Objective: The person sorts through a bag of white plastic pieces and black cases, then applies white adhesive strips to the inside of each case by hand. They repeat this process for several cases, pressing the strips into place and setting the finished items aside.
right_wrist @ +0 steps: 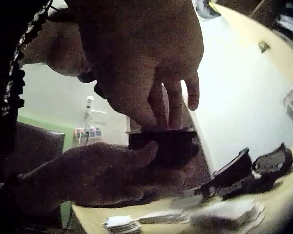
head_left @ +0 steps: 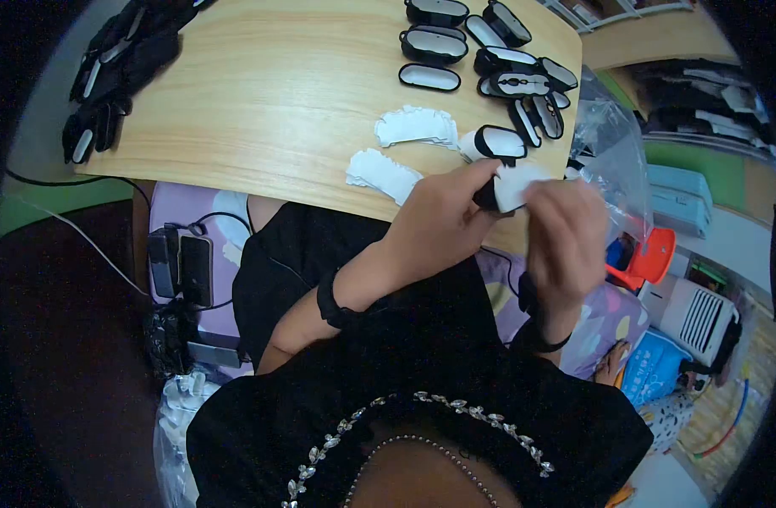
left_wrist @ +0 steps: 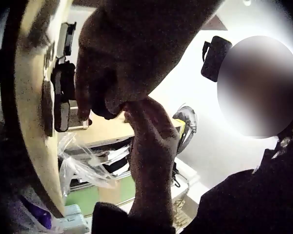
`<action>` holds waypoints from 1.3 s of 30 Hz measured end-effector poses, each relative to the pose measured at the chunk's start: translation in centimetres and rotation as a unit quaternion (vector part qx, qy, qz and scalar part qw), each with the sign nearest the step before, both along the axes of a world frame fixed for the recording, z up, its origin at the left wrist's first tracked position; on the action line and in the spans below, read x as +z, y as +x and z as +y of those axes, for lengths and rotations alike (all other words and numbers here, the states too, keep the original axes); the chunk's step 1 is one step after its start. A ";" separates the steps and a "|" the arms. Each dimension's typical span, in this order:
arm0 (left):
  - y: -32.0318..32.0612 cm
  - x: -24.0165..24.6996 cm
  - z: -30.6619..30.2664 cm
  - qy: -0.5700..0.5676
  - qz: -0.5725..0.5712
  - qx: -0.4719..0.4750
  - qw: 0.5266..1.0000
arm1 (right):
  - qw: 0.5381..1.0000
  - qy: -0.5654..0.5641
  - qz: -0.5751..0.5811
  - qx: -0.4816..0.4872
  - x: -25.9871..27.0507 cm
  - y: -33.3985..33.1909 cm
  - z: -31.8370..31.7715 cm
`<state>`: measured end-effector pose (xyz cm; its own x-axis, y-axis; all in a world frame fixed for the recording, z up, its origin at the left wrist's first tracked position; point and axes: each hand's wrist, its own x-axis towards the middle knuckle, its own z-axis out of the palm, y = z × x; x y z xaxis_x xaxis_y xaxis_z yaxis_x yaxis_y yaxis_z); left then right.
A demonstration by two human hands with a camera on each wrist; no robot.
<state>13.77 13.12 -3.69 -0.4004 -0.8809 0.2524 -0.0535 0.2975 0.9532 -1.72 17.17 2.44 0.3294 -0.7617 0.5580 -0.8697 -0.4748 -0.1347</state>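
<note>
My left hand (head_left: 443, 207) holds a small black earbud case (head_left: 486, 196), thumb on top and the other fingers below. A white paper-like piece (head_left: 517, 184) stands out of it. The curled fingers of my right hand (head_left: 570, 233), blurred, pinch the edge of this piece. In the right wrist view, my right hand (right_wrist: 141, 58) reaches down with fingertips right at the rim of the dark case (right_wrist: 163, 146), which my left hand (right_wrist: 97, 170) supports. The left wrist view shows the left hand (left_wrist: 122, 53) in shadow, hiding most of the case.
Two fanned stacks of white pieces, one farther back (head_left: 418, 127) and one nearer (head_left: 384, 175), lie on the wooden table (head_left: 261, 102). Several black cases with white insides (head_left: 434, 44) stand at its back right. Black items (head_left: 121, 68) lie at the left edge; a clear plastic bag (head_left: 608, 152) hangs right.
</note>
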 end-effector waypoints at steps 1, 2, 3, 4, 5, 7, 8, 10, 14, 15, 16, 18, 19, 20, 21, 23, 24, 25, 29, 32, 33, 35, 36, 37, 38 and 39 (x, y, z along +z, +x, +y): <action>0.4 0.4 0.0 -0.019 0.019 0.009 1.000 | 1.000 0.018 -0.023 0.006 -0.2 0.4 0.2; 0.9 0.5 0.1 -0.039 0.037 0.019 0.998 | 0.998 0.035 -0.046 0.014 -0.6 0.8 0.3; 1.3 0.4 0.3 -0.043 0.031 0.022 0.998 | 0.996 0.054 -0.069 0.023 -0.9 1.1 0.4; 1.7 0.3 0.6 -0.047 0.025 0.027 0.998 | 0.996 0.061 -0.068 0.022 -0.7 1.6 0.5; 2.1 0.3 0.8 -0.052 0.018 0.032 0.998 | 0.995 0.069 -0.072 0.030 -0.7 1.9 0.5; 2.9 -0.2 1.1 -0.054 0.013 0.042 0.998 | 0.992 0.081 -0.082 0.045 -0.5 2.7 0.2; 3.3 -0.4 1.2 -0.057 0.011 0.046 0.997 | 0.990 0.092 -0.087 0.056 -0.4 3.0 0.1; 4.2 -0.8 1.4 -0.066 0.014 0.059 0.996 | 0.986 0.112 -0.096 0.078 -0.1 3.6 -0.3; 5.8 -0.7 1.3 -0.098 -0.011 0.084 0.992 | 0.979 0.150 -0.084 0.114 0.1 4.4 -0.8; 6.0 -0.8 1.3 -0.092 -0.002 0.099 0.991 | 0.976 0.166 -0.087 0.108 0.5 5.1 -0.8; 6.1 -0.9 1.2 -0.086 0.008 0.113 0.990 | 0.974 0.181 -0.091 0.102 0.6 5.7 -0.8; 6.7 -0.6 1.1 -0.073 -0.023 0.125 0.989 | 0.982 0.163 -0.060 0.072 0.4 6.8 -0.6; 6.8 -0.9 1.0 -0.079 0.004 0.136 0.987 | 0.986 0.154 -0.044 0.056 0.1 7.4 -0.4; 6.9 -1.5 0.8 -0.086 0.031 0.147 0.985 | 0.990 0.132 -0.027 0.032 -0.6 8.1 -0.1; 7.1 -1.8 0.7 -0.092 0.058 0.157 0.982 | 0.992 0.128 -0.010 0.012 -0.5 8.7 0.0; 7.9 -1.7 0.5 -0.100 0.031 0.165 0.981 | 0.992 0.122 0.023 -0.028 -0.3 9.5 0.3; 8.2 -1.7 0.8 -0.088 0.021 0.169 0.981 | 0.991 0.127 0.026 -0.041 -0.7 9.8 0.6; 8.3 -1.8 1.0 -0.075 0.011 0.174 0.982 | 0.991 0.123 0.025 -0.054 -0.8 10.3 0.7; 8.8 -2.3 1.5 -0.026 0.059 0.199 0.978 | 0.989 0.111 0.016 -0.099 -1.2 12.7 1.2; 9.7 -2.9 2.0 -0.014 0.066 0.189 0.980 | 0.987 0.154 -0.038 -0.039 -1.4 12.8 1.1; 10.1 -3.3 2.1 -0.013 0.065 0.188 0.980 | 0.982 0.177 -0.063 -0.004 -1.5 12.6 0.9; 11.4 -4.1 1.7 -0.056 0.080 0.194 0.976 | 0.976 0.129 -0.175 0.015 -2.6 11.5 -0.3; 12.0 -4.1 1.2 -0.089 0.035 0.192 0.977 | 0.967 0.105 -0.230 0.026 -3.4 10.8 -1.0; 12.4 -4.2 1.4 -0.006 0.100 0.236 0.967 | 0.955 0.082 -0.283 0.040 -4.1 10.1 -1.5; 12.6 -4.2 1.5 -0.002 0.106 0.233 0.967 | 0.955 0.134 -0.263 0.025 -4.4 9.5 -1.7; 12.8 -4.2 1.4 0.000 0.112 0.228 0.967 | 0.952 0.183 -0.243 0.010 -4.8 8.9 -2.0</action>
<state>26.58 14.55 -7.85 0.0952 -0.9529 0.2880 0.0286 0.2918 0.9560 7.16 15.15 -2.33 0.1155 -0.9310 0.3461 -0.6536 -0.3336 -0.6793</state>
